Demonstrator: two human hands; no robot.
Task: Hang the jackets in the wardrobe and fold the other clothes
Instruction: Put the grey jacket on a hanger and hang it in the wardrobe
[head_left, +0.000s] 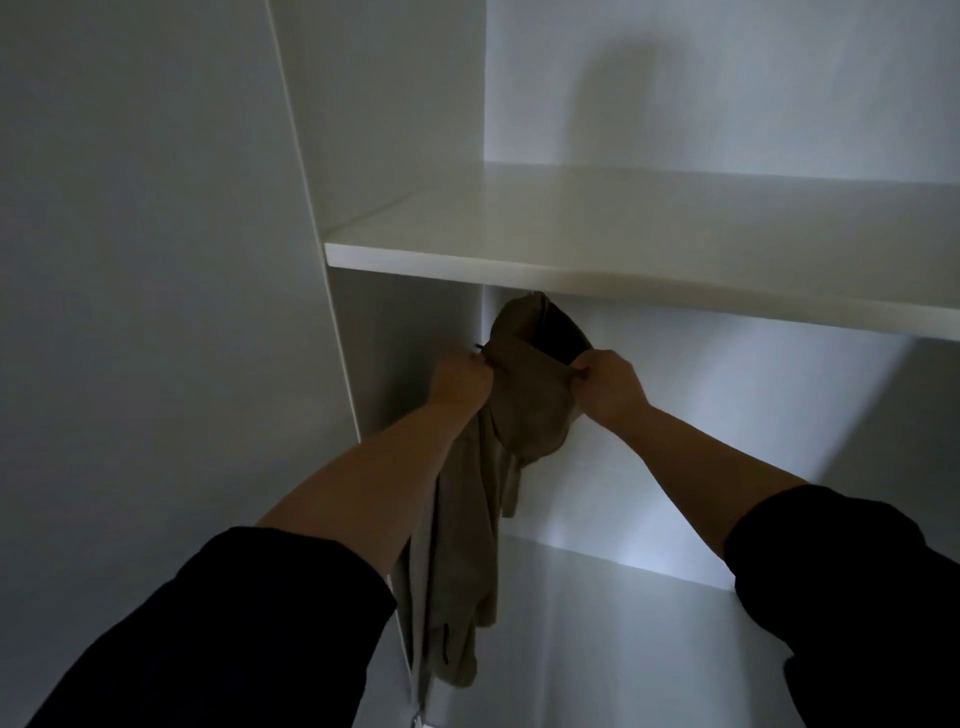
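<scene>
A tan jacket hangs inside the white wardrobe, just under the white shelf. Its top reaches up behind the shelf's front edge, so whatever carries it is hidden. My left hand pinches the jacket's left shoulder edge. My right hand grips the fabric on the right side of the collar. The rest of the jacket drops down between my forearms, with a sleeve trailing to the lower left.
The wardrobe's left side panel stands close beside my left hand. The back wall is lit behind the jacket. A lower white surface lies beneath. The scene is dim.
</scene>
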